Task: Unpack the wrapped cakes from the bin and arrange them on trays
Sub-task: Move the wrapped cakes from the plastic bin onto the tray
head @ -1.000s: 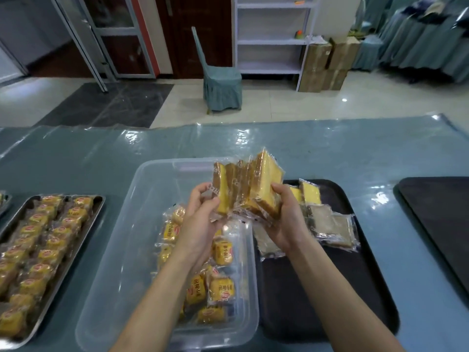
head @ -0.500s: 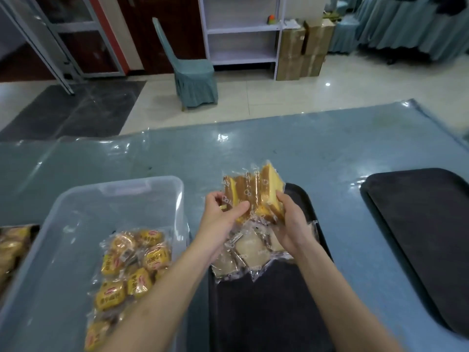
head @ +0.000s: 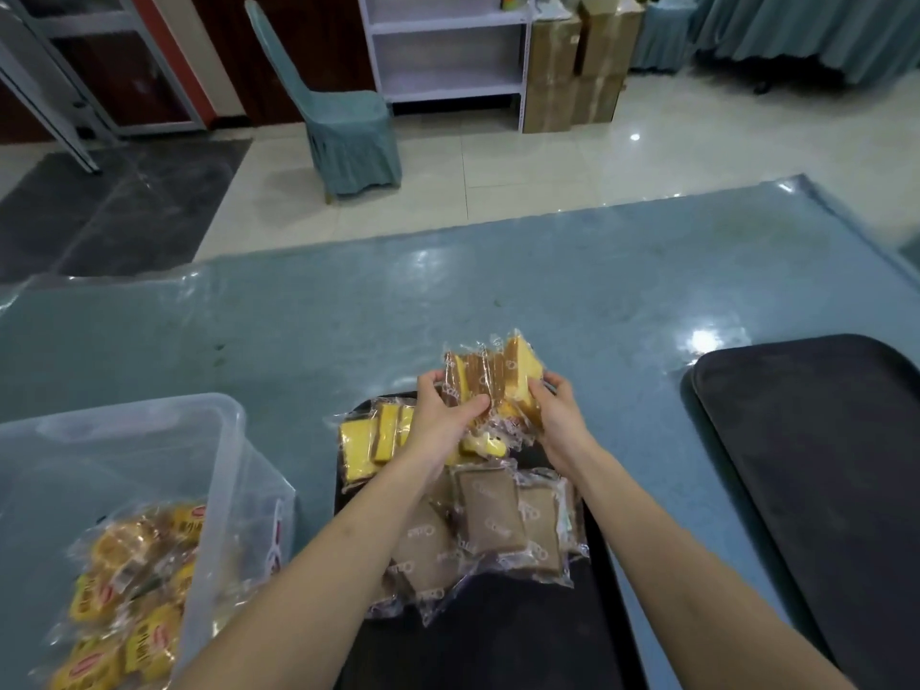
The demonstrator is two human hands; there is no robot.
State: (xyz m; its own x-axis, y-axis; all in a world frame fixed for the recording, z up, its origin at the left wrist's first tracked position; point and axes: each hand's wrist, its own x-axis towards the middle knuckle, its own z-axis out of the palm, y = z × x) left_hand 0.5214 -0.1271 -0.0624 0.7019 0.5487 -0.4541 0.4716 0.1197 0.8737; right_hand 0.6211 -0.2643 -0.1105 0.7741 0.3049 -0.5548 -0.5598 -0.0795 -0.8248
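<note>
Both hands, left hand [head: 443, 415] and right hand [head: 557, 415], clamp a bunch of wrapped cakes [head: 490, 378] above the dark tray [head: 498, 639]; best lowered level and released gently into the bare far corner.

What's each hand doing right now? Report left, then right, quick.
Left hand: closed, gripping the stack of wrapped cake slices from its left side.
Right hand: closed, gripping the same stack from its right side.
</note>
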